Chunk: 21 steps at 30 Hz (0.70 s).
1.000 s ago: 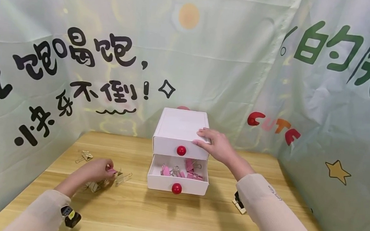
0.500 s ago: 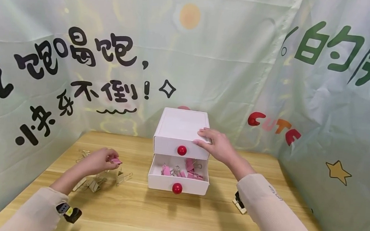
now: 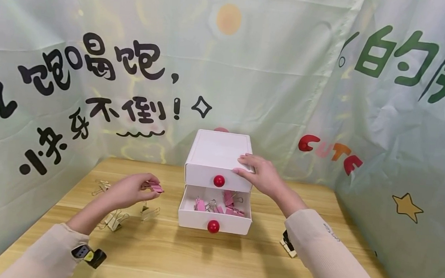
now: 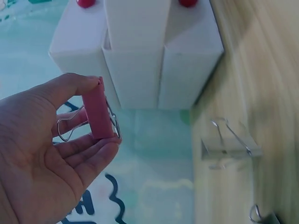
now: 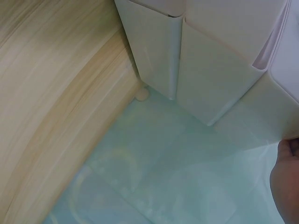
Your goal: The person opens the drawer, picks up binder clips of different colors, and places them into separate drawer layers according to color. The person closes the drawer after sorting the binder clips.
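My left hand pinches a pink binder clip by its ends, between thumb and fingers, raised above the table left of the white drawer box. The clip's wire handles stick out on both sides. My right hand rests on the box's top right edge, its fingers laid on the top and the thumb near the front. Below the shut top drawer, a lower drawer with a red knob is pulled out. Several pink binder clips lie in it. The right wrist view mostly shows the box's side.
Pale cream binder clips lie on the wooden table at the left, some partly behind my left arm. Another cream clip stands nearer the box. A printed cloth backdrop hangs around the table's back and sides.
My left hand has lifted the pink binder clip up from among the cream clips and moved it rightward, towards the drawer box. The right hand has stayed in place on the box.
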Tool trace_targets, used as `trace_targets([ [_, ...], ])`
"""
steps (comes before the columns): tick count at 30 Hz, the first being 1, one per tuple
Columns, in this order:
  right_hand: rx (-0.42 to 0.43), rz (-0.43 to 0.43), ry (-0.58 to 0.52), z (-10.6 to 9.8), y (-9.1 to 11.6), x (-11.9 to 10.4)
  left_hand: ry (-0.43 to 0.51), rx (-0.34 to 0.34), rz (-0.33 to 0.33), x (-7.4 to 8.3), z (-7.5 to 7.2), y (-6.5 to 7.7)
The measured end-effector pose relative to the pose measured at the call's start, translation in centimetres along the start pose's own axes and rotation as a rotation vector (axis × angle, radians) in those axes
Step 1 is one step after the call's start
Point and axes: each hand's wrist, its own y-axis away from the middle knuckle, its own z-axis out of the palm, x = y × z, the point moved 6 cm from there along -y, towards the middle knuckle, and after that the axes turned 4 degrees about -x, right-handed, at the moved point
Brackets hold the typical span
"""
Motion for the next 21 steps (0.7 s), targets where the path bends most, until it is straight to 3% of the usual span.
trace_targets([
  [7,0.003,0.001,0.010,0.0,0.1,0.1,0.008,0.017,0.043,2.7,-0.2,-0.6],
  [21,-0.002,0.008,0.012,0.0,0.0,0.3,0.056,-0.020,0.095,7.5,0.5,-2.5],
])
